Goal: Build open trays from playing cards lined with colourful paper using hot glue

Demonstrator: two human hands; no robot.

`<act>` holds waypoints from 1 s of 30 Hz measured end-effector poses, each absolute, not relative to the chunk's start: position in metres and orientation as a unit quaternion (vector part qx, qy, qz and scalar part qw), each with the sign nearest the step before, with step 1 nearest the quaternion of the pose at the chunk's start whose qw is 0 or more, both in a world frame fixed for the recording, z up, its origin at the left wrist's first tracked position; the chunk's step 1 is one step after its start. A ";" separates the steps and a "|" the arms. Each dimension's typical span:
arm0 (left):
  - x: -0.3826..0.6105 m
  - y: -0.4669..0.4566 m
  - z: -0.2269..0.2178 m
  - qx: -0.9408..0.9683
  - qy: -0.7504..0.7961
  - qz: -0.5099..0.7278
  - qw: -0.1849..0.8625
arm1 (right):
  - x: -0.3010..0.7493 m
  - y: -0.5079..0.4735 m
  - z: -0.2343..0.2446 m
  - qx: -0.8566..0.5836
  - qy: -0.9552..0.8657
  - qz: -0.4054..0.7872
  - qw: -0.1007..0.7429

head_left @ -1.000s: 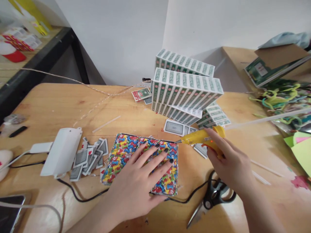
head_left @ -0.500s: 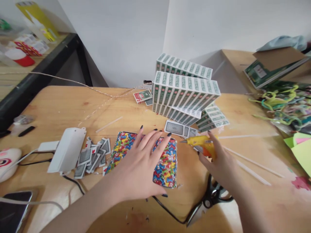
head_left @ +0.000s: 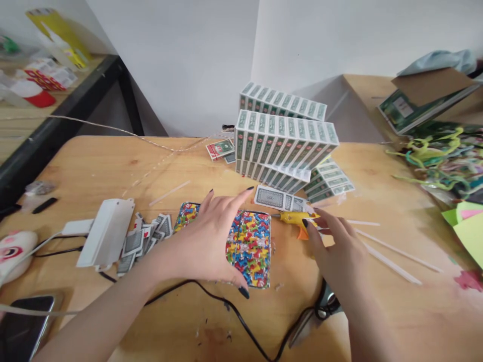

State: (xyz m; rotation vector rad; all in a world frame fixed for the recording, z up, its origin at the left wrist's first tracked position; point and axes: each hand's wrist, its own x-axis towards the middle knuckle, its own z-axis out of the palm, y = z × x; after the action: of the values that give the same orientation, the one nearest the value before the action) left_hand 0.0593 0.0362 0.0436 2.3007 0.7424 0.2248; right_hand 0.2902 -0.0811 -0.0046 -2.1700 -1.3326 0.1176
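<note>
My left hand (head_left: 206, 239) is over a flat rectangular panel (head_left: 251, 246) covered in a colourful pattern, its fingers and thumb spread apart. Whether the palm presses on the panel cannot be told. A dark line runs across the panel beside the hand. To the right, my right hand (head_left: 339, 246) has thumb and fingers around the back of a yellow hot glue gun (head_left: 298, 217) with an orange trigger. Its nozzle points left, near the panel's top right corner. Black-handled scissors (head_left: 325, 304) lie below the right hand, partly hidden by it.
Stacked green-and-white card boxes (head_left: 287, 141) stand behind the panel, with face-down playing cards (head_left: 269, 197) in front. Left are loose cards (head_left: 133, 242), a white power strip (head_left: 107, 234) and a phone (head_left: 28, 322). A black cord (head_left: 241, 314) curves along the front. Clear glue sticks (head_left: 394, 264) lie right.
My left hand has shifted left with its fingers more bent, uncovering more of the panel. The glue gun has turned and moved slightly left. The black cord now bows out in front of the panel.
</note>
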 end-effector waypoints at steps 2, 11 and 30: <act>0.062 0.034 0.039 0.893 0.278 0.099 0.340 | 0.273 -0.073 0.002 -0.760 -0.498 0.154 0.388; 0.060 0.019 0.036 0.883 0.331 0.267 0.198 | 0.210 -0.057 -0.010 -0.730 -0.498 0.061 0.464; 0.058 0.003 0.038 0.753 0.417 0.446 0.246 | 0.216 -0.056 0.018 -0.691 -0.531 0.049 0.487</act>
State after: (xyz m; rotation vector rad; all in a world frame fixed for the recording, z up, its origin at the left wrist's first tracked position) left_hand 0.0583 0.0031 0.0377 2.0556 1.1370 1.2164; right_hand 0.2159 -0.0557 0.0175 -1.6815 -1.2916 0.1200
